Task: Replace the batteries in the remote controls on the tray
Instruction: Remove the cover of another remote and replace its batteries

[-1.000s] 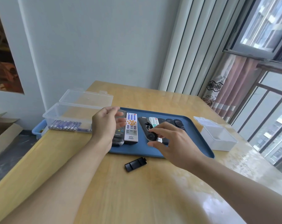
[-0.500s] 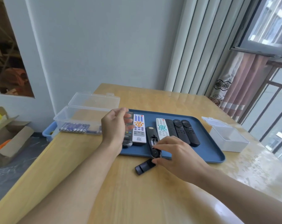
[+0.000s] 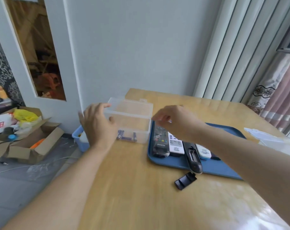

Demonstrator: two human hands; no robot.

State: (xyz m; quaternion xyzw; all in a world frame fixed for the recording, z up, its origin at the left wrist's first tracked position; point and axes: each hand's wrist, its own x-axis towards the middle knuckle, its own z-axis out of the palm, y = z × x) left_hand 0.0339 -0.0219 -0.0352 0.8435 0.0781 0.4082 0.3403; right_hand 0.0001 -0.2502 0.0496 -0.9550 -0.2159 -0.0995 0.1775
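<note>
A blue tray on the wooden table holds several remotes side by side. The black remote lies with its battery compartment open, its end over the tray's front rim. Its black cover lies on the table just in front. A clear box left of the tray holds batteries. My left hand hovers with spread fingers at the box's left side and holds nothing. My right hand hangs over the tray's left end, fingers loosely curled toward the box, blurred, nothing visible in it.
A small clear box with its lid open stands right of the tray. A blue bin sits off the table's left edge, and a cardboard box of clutter is on the floor. Bare tabletop lies in front of the tray.
My right hand left the open black remote and swung up and left toward the battery box. My left hand moved off the tray to the box's left side. The view turned left.
</note>
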